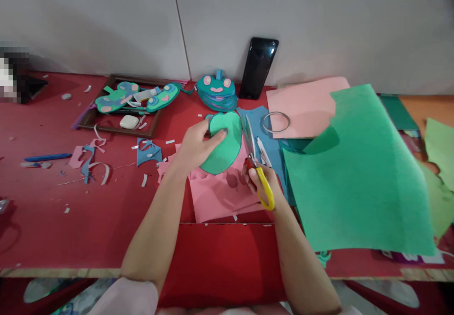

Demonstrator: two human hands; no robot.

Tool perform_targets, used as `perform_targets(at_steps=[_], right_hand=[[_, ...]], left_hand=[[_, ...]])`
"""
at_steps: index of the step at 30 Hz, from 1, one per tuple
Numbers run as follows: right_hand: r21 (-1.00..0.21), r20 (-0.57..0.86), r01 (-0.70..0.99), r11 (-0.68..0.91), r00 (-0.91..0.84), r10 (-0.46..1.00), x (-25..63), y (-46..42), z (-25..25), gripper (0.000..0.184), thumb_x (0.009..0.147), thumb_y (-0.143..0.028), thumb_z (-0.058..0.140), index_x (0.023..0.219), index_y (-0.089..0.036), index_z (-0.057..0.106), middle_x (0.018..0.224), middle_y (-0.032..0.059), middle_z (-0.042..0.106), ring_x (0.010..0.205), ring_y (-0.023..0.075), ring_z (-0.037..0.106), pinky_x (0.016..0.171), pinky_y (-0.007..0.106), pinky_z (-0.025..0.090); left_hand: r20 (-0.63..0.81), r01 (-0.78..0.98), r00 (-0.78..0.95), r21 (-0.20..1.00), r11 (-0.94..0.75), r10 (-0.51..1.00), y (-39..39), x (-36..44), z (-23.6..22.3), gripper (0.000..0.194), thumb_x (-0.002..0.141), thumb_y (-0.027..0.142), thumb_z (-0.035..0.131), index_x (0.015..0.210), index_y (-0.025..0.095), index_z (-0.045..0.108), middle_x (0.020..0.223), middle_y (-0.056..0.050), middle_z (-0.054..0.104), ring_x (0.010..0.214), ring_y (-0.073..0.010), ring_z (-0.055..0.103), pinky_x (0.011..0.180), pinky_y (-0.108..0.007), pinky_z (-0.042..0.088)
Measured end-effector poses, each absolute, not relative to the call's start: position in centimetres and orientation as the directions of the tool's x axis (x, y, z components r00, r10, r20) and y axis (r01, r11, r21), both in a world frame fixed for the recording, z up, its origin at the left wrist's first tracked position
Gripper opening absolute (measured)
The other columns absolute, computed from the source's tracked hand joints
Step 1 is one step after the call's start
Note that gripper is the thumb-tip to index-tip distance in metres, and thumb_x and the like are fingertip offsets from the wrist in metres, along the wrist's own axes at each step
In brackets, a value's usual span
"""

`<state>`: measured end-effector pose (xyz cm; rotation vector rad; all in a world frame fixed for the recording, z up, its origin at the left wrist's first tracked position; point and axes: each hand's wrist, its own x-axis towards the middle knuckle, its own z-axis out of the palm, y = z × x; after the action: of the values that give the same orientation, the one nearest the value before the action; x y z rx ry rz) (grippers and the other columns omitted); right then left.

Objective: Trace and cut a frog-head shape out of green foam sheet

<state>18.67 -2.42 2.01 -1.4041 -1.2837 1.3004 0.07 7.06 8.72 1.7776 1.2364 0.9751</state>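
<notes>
My left hand (pixel 202 144) pinches a rounded green felt piece (pixel 227 144) between thumb and fingers, the thumb lying on top of it. A darker teal edge shows around the green piece. In my right hand (pixel 264 178) is a pair of scissors (pixel 264 187) with yellow and red handles. The blades point up and away, just right of the felt piece; I cannot tell whether they touch it. Under both hands lie pink felt sheets (pixel 216 206) and a blue felt sheet (pixel 260 116). A white pen (pixel 263 152) rests beside the blades.
A black phone (pixel 260 66) leans on the wall next to a felt frog-like face (pixel 216 92). A brown frame (pixel 154 126) holds felt shapes and a white case (pixel 129 122). Green felt (pixel 362 182), pink felt (pixel 301 102) and a metal ring (pixel 276 122) are right; scraps and a blue pen (pixel 48 157) left.
</notes>
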Motion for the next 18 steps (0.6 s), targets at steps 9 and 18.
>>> perform_targets(at_steps=[9,18], right_hand=[[-0.980,-0.186,0.083,-0.183,-0.021,0.982,18.5,-2.6,1.7,0.040,0.083,-0.056,0.047,0.080,-0.017,0.055,0.058,-0.0032,0.047,0.040,0.0053,0.035,0.038,0.022,0.025],[-0.980,-0.195,0.040,-0.195,-0.003,0.981,18.5,-2.6,1.4,0.040,0.082,-0.056,0.049,0.080,-0.017,0.055,0.053,-0.0042,0.046,0.037,0.0058,0.036,0.035,0.021,0.026]], left_hand=[[0.172,0.322,0.201,0.918,-0.230,0.965,6.7,0.7,8.9,0.025,0.081,0.037,0.056,0.094,0.017,0.065,0.089,-0.002,0.069,0.084,-0.0162,0.063,0.074,-0.026,0.048],[0.169,0.324,0.165,0.921,-0.216,0.972,6.5,1.5,8.8,0.024,0.081,0.036,0.056,0.092,0.017,0.064,0.086,-0.002,0.067,0.078,-0.0145,0.062,0.072,-0.026,0.048]])
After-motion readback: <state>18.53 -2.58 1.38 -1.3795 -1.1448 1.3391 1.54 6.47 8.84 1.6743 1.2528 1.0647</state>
